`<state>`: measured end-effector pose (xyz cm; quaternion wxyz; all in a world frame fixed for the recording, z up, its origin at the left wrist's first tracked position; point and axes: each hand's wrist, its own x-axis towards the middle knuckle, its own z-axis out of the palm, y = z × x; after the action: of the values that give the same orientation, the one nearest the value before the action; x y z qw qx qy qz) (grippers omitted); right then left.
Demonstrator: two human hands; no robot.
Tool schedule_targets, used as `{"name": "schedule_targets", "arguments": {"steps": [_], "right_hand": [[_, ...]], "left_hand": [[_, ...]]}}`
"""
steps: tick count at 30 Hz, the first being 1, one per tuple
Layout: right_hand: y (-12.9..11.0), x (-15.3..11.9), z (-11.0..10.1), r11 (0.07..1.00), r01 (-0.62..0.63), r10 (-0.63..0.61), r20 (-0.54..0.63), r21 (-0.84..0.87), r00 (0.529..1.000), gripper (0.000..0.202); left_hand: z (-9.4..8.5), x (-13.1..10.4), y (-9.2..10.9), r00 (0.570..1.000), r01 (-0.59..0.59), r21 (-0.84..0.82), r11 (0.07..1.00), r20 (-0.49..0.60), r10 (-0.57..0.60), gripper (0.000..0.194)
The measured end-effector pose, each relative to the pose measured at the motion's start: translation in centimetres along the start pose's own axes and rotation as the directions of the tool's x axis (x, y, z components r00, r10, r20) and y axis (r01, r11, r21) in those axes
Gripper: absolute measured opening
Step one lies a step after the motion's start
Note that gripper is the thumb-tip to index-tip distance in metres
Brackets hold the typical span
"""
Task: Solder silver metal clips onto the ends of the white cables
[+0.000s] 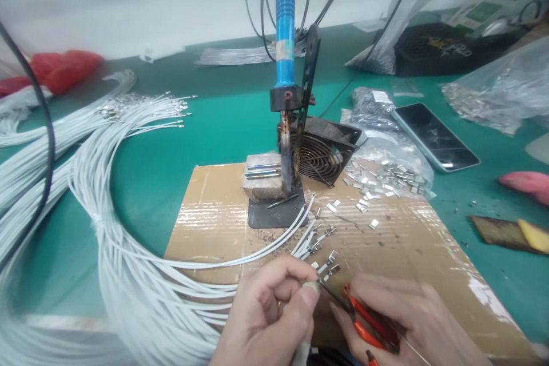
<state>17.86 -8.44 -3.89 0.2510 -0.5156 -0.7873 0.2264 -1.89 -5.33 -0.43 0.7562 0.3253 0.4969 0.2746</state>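
My left hand (pixel 274 311), low in the middle of the head view, pinches thumb and forefinger together on a small piece too hidden to name. The tips of the orange-handled pliers (pixel 364 323) meet it there, and my right hand (pixel 407 320) is wrapped round their handles. White wires (pixel 141 280) run in a thick bundle from the left to behind my left hand. Several wire ends with metal terminals (pixel 330 266) lie just beyond my fingers on the cardboard sheet (pixel 210 211). Loose metal terminals (pixel 374 223) are scattered farther back on it.
A blue-handled soldering iron (pixel 285 40) stands upright behind the hands, beside a stone block (pixel 261 187) and a small fan (pixel 328 151). Right of these are a bag of terminals (pixel 398 166) and a phone (pixel 435 136). Red cloth (pixel 64 68) lies at the back left.
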Motion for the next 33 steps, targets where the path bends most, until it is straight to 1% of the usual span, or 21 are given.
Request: {"name": "schedule_targets", "arguments": {"steps": [2,7,9,11,13,15,18,22,26,28,33], "right_hand": [[0.2,0.1,0.0,1.0,0.005,-0.005,0.002,-0.019,1.0,0.029],[0.5,-0.2,0.5,0.998,0.026,-0.029,-0.033,-0.066,0.999,0.027],[0.6,-0.5,0.7,0.998,0.024,-0.027,-0.047,-0.059,0.999,0.029],[0.6,-0.8,0.9,0.998,-0.005,0.0,-0.079,-0.06,0.997,0.031],[0.6,-0.9,1.0,0.997,-0.047,0.041,-0.108,-0.055,0.993,0.033],[0.5,-0.9,1.0,0.997,-0.072,0.069,-0.093,-0.029,0.993,0.034],[0.3,-0.8,1.0,0.999,-0.046,0.045,-0.06,-0.015,0.997,0.033],[0.3,-0.4,0.9,0.998,-0.015,0.011,-0.07,-0.06,0.998,0.024],[0.4,-0.2,0.9,0.998,0.001,-0.006,-0.076,-0.067,0.997,0.023],[0.4,-0.2,0.9,0.998,-0.01,0.004,-0.084,-0.067,0.996,0.025],[0.2,-0.2,1.1,0.993,-0.101,0.094,-0.122,-0.058,0.988,0.03]], "left_hand": [[-0.1,0.1,0.0,1.0,0.008,0.006,1.0,0.026,-0.008,0.054],[-0.1,0.1,0.1,1.0,0.025,0.031,0.999,-0.008,-0.025,0.052],[-0.1,0.2,0.1,1.0,0.025,0.029,0.999,0.012,-0.025,0.053],[-0.2,0.2,0.1,0.999,0.022,0.027,0.999,0.035,-0.023,0.053],[-0.2,0.2,0.2,0.999,0.042,0.03,0.999,0.025,-0.043,0.049],[-0.2,0.1,0.5,0.998,0.067,0.036,0.997,-0.003,-0.067,0.044],[-0.1,-0.1,0.8,0.997,0.069,0.054,0.996,-0.02,-0.068,0.037],[0.0,-0.2,0.9,0.997,0.074,0.057,0.996,-0.02,-0.072,0.033],[0.0,-0.2,1.0,0.997,0.078,0.042,0.996,-0.017,-0.078,0.033],[0.0,-0.2,1.0,0.996,0.083,0.036,0.996,-0.018,-0.082,0.034],[0.0,-0.2,0.9,0.995,0.094,0.023,0.995,-0.023,-0.093,0.039]]}}
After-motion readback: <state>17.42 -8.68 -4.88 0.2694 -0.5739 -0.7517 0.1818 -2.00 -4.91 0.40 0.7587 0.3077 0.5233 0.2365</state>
